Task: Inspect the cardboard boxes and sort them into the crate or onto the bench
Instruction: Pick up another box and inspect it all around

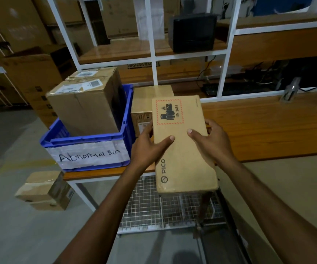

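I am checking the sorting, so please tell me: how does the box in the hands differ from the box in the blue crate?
The PICO box is flat and slim, held by both hands; the crate box is tall and bulky, standing in the blue crate. The PICO box bears a red-bordered battery mark; the crate box has white labels on top. Both are brown cardboard.

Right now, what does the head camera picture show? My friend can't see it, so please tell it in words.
Two bare hands, left hand and right hand, hold a flat cardboard box printed PICO over the edge of a wooden bench. To the left on the bench, a blue crate labelled Abnormal Bin holds a big taped box, with a smaller box beside it.
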The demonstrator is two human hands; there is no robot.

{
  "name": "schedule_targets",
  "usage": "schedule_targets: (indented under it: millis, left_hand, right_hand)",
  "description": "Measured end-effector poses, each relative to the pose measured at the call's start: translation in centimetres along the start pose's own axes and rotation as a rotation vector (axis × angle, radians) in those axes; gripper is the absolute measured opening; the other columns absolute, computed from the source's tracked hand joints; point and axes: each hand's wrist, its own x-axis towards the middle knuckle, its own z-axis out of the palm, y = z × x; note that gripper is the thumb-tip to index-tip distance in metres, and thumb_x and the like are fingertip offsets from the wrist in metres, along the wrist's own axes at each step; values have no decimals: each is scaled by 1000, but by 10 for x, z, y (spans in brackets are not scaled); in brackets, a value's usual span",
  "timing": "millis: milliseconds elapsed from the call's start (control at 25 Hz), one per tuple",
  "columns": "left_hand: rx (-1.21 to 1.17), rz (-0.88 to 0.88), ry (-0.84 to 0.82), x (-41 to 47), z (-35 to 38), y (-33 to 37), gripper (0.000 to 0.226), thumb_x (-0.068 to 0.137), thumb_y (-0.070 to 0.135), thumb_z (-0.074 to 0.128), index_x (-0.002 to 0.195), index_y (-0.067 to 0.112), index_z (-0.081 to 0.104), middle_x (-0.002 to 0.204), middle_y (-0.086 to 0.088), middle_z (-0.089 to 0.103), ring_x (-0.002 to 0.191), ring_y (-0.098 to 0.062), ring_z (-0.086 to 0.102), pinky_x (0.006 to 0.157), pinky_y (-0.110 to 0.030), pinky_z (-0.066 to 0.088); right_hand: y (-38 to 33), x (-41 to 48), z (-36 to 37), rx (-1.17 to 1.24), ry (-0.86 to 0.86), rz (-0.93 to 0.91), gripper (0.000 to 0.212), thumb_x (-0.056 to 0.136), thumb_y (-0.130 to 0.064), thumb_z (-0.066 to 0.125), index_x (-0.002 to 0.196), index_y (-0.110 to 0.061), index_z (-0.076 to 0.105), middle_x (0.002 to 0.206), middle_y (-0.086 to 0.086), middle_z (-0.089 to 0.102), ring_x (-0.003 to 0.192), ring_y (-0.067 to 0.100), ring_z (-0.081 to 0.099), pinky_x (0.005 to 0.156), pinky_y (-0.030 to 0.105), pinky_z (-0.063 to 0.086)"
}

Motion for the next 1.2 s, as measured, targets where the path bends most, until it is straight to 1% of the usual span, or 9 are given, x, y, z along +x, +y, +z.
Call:
schedule_targets:
  millis: [120,200,360,440,600,840,960,1040,1200]
  left_hand:
    - [-144,45,-54,12,-4,10,79,86,35,87,150,43,41,135,23,62,125,4,59,101,-26,54]
    - [-177,53,-43,19,-4,9,78,90,24,83,148,48,36,130,30,58,121,10,58,103,-26,54]
    - [-184,13,-118,22,6,-6,82,93,29,81,154,50,29,133,37,50,125,8,56,105,-27,52]
    - [-209,5,-96,21,10,-13,93,90,33,83,163,40,25,141,29,52,134,-4,54,108,-34,51]
    - [-196,-47,-48,30,10,-5,83,90,31,82,157,32,33,133,16,55,130,-14,58,103,-39,55]
    - [-204,-229,-329,-2,-10,-2,80,87,36,85,151,27,38,136,0,65,111,-20,70,88,-33,60]
    - [-204,-100,-233,-22,-7,1,81,87,38,86,152,28,39,136,7,64,117,-11,68,92,-29,60]
    - [-232,-51,-175,-17,-12,4,83,86,35,87,153,30,36,136,10,62,119,-5,66,94,-27,60]
    - [-229,-18,-234,12,-26,-2,94,80,32,92,155,35,35,135,5,64,120,-15,68,89,-35,63]
  right_hand:
    - [-9,15,-2,99,-51,-11,64,88,-33,80,144,-27,51,127,-12,65,113,10,61,92,35,54]
    - [-7,17,4,141,-133,47,78,86,-29,83,152,-26,41,135,-7,61,121,15,59,99,41,53]
    - [9,12,19,144,-187,117,91,81,-35,87,153,-29,32,125,-14,61,119,15,59,100,41,52]
    - [10,13,21,143,-192,128,92,80,-34,88,153,-29,33,116,-20,59,116,13,59,97,37,51]
    - [1,20,25,97,-99,143,89,79,-38,89,150,-26,38,119,-14,57,112,12,57,92,34,49]
    - [8,-8,17,170,-253,320,80,75,-43,86,140,-24,44,127,-6,64,108,18,63,90,42,55]
    - [5,-24,11,142,-200,186,79,70,-49,86,136,-29,47,122,-11,66,108,14,64,92,42,56]
    - [-7,-21,5,137,-197,88,76,78,-42,86,139,-32,42,118,-18,63,106,5,62,87,33,54]
    - [-13,4,9,156,-258,30,87,80,-31,87,148,-25,33,116,-20,57,106,-1,57,86,26,51]
